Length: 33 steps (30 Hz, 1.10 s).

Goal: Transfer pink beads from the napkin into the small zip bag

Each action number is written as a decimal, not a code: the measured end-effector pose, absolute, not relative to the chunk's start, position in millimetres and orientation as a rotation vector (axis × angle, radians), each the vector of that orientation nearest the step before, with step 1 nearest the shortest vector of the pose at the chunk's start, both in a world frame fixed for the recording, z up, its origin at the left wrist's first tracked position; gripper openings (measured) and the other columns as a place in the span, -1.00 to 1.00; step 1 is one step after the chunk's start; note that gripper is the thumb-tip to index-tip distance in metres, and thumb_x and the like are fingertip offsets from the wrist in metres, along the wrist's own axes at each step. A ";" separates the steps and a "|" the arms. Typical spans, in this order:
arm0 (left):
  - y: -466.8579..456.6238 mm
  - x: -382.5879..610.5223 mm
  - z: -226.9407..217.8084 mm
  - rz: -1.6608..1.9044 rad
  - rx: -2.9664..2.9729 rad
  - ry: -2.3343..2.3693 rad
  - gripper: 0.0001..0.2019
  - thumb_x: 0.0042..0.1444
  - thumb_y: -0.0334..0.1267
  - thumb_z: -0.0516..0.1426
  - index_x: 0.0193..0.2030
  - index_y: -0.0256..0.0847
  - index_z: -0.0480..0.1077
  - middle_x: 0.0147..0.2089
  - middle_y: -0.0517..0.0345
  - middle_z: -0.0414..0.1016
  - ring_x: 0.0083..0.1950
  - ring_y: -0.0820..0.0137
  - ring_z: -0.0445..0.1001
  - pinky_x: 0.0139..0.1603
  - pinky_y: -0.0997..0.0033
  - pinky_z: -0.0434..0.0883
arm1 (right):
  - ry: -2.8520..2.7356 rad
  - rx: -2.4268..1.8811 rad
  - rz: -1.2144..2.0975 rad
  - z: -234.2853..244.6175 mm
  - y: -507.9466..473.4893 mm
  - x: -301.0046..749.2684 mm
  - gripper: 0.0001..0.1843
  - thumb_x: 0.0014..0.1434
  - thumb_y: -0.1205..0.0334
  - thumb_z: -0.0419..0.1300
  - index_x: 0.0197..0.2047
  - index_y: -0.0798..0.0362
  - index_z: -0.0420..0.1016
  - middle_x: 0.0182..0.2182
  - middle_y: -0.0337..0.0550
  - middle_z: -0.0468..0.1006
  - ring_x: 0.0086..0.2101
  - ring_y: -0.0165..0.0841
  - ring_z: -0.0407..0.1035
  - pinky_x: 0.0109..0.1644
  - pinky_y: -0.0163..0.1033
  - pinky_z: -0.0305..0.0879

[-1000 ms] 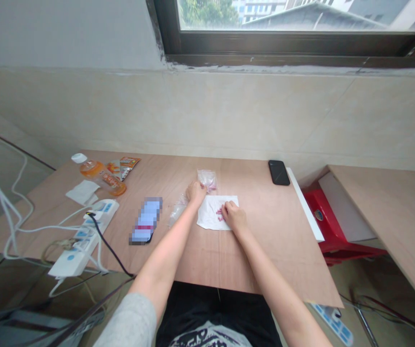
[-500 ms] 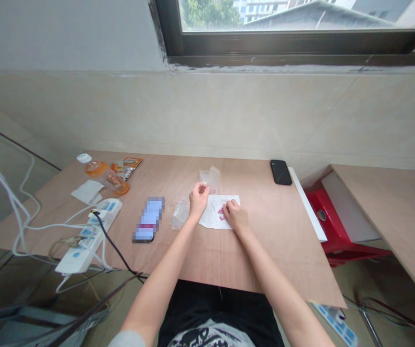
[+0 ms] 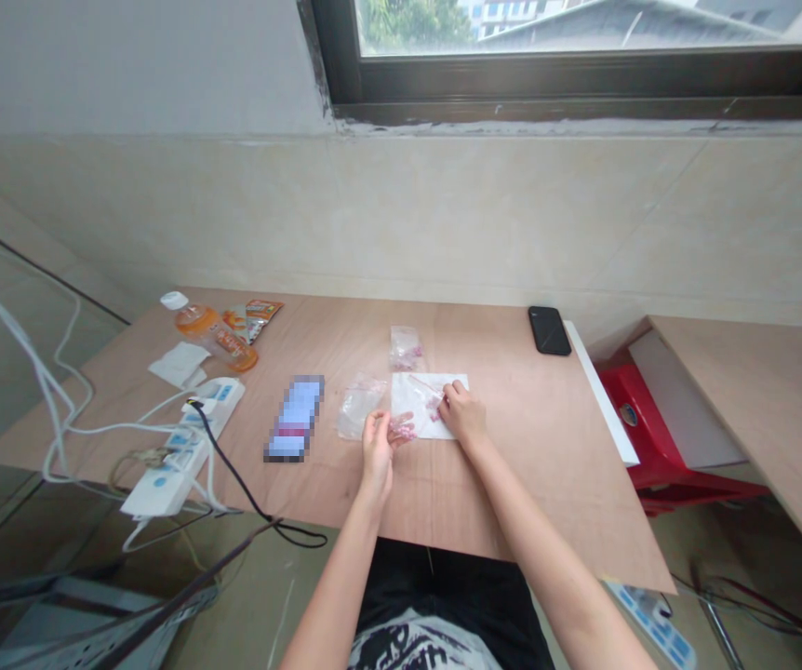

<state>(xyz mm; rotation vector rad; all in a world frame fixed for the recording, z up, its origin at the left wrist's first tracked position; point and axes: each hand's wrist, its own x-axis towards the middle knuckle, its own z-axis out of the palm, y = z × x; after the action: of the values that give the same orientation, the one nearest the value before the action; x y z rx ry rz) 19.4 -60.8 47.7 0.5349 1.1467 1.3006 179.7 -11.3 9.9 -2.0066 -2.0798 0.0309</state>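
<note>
My left hand [image 3: 377, 454] is closed on a see-through piece with pink bits [image 3: 403, 428], seemingly a small plastic bag, at the lower left edge of a white sheet [image 3: 458, 382]. Over the sheet's right side, my right hand [image 3: 465, 414] has its fingers bent and drawn together; what they hold, if anything, is hidden. Small pink pieces [image 3: 434, 407] lie by its fingertips, and a thin pale line runs over the paper towards them. A clear plastic bag [image 3: 359, 406] rests left of the sheet. Behind the sheet lies another clear bag [image 3: 405, 346] with pink pieces in it.
Left of the bags lies a phone with a blurred screen [image 3: 295, 419]. Farther left are a power strip [image 3: 184, 447] with cables, an orange drink bottle [image 3: 216, 335], a tissue [image 3: 179, 364] and a snack wrapper [image 3: 260, 318]. A black phone [image 3: 549, 331] lies at the back right.
My left hand has moved from the rear bag down towards me and now holds the see-through piece with pink bits. My right hand stays over the sheet.
</note>
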 end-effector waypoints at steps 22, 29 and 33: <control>-76.7 14.3 42.4 1.271 0.521 1.219 -0.58 -0.09 0.01 0.22 -0.24 -0.16 0.13 -0.35 0.07 0.57 -0.51 0.48 0.47 -0.45 0.50 0.37 | -1.867 -1.871 -0.010 4.3 -12.8 184.0 -0.69 0.28 0.14 -0.05 -0.39 0.07 0.40 -0.35 -0.13 0.46 -0.37 -0.40 0.30 -0.39 -0.34 -0.03; -76.5 8.6 49.6 1.310 0.593 1.247 -0.61 -0.07 -0.02 0.22 -0.24 -0.15 0.16 -0.36 0.11 0.56 -0.47 0.45 0.49 -0.45 0.52 0.36 | -1.544 -1.618 0.680 34.7 -20.0 194.7 -0.57 0.22 -0.07 -0.04 -0.46 0.08 0.36 -0.51 -0.20 0.42 -0.49 -0.41 0.26 -0.39 -0.35 0.10; -72.8 7.1 54.6 1.268 0.673 1.272 -0.62 -0.08 0.00 0.22 -0.28 -0.16 0.17 -0.42 0.13 0.55 -0.53 0.46 0.46 -0.50 0.53 0.33 | -1.548 -1.345 1.240 56.5 -39.9 199.9 -0.54 0.13 -0.15 0.07 -0.47 0.10 0.40 -0.56 -0.26 0.36 -0.50 -0.43 0.21 -0.42 -0.36 0.07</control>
<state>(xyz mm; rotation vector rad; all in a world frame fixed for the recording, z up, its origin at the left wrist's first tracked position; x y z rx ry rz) 7.1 -72.8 54.6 0.6735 1.2717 1.2684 199.9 -39.9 56.5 -1.3446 -1.5477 1.2399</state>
